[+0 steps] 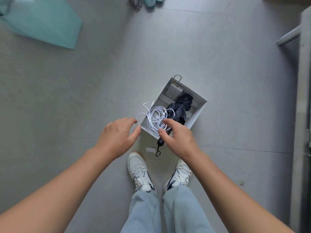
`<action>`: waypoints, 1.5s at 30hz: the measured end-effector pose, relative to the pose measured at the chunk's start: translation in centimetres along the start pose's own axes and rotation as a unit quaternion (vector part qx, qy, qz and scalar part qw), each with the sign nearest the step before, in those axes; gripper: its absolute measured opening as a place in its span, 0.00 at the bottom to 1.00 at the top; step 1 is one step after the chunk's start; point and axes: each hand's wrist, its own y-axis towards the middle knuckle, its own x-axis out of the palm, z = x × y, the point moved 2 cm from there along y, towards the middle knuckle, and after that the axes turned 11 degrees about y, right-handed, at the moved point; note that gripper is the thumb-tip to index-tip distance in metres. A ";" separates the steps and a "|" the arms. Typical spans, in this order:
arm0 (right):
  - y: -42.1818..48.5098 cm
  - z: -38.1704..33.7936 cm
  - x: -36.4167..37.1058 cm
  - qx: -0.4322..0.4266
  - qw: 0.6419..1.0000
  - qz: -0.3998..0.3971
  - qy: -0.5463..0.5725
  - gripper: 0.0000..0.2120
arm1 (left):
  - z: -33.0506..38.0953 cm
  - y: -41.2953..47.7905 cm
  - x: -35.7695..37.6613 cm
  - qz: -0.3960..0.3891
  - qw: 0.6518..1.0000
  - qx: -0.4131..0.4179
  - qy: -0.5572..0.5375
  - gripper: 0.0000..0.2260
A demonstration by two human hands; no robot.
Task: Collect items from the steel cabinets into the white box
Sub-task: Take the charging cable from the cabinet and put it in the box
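You stand over the open white cardboard box (198, 113) on the grey floor (84, 98), just ahead of your white sneakers (138, 170). Inside it already lie a folded black umbrella (179, 109), whose handle juts over the box's near edge, a pale grey slab that looks like a power bank (173, 90) at the box's far end, and a loose coil of white cable (155, 116) spilling over the box's near left corner. Your left hand (117, 137) hovers open beside that corner, gripping nothing. Your right hand (176, 137) curls over the near edge with fingers spread above cable and handle; whether it pinches either is hard to tell. Several items are collected; the cable needs tucking in, and whether more remains in the cabinets isn't visible.
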 end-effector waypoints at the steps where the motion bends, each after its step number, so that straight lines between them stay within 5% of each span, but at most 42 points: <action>1: -0.5 -1.4 -1.1 -0.016 0.999 -0.008 -0.029 0.23 | 0.0 -0.4 -2.0 0.016 1.000 -0.004 0.005 0.21; 5: -2.9 -8.1 -6.0 -0.060 0.995 -0.010 -0.082 0.20 | 0.5 -2.6 -11.0 0.078 0.997 -0.016 0.022 0.31; 14: -14.2 -27.4 -18.6 -0.140 0.985 0.031 -0.096 0.25 | 3.4 -15.3 -33.2 0.195 0.980 -0.024 0.037 0.25; 22: -30.0 -41.4 -23.8 -0.238 0.961 0.073 -0.117 0.25 | 4.7 -30.3 -47.0 0.237 0.969 0.015 0.063 0.30; 27: -35.6 -44.5 -23.5 -0.282 0.949 0.102 -0.097 0.24 | 5.1 -37.0 -50.5 0.345 0.938 -0.006 0.005 0.25; 34: -36.7 -50.1 -24.2 -0.354 0.923 0.079 -0.126 0.23 | 3.9 -41.9 -51.7 0.394 0.915 -0.081 -0.026 0.22; 45: -38.7 -56.8 -23.0 -0.498 0.840 -0.078 -0.200 0.22 | 6.2 -50.4 -51.0 0.431 0.852 -0.294 -0.049 0.26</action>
